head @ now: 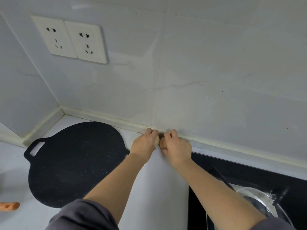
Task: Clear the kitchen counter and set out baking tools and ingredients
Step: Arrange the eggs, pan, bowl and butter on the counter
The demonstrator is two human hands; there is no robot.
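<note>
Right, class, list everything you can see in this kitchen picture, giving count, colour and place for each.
griddle pan: one, black speckled, flat on counter, left
eggs: two, pale brown, by the wall, one per grip
wall sockets: two, cream, upper left
counter: one, pale grey, below wall
cooktop: one, black, right
shiny lid: one, silver, on cooktop, cut off
orange object: one, orange, left edge
sleeves: two, dark grey, bottom
left grip: one, curled round an egg
right grip: one, curled round an egg
</note>
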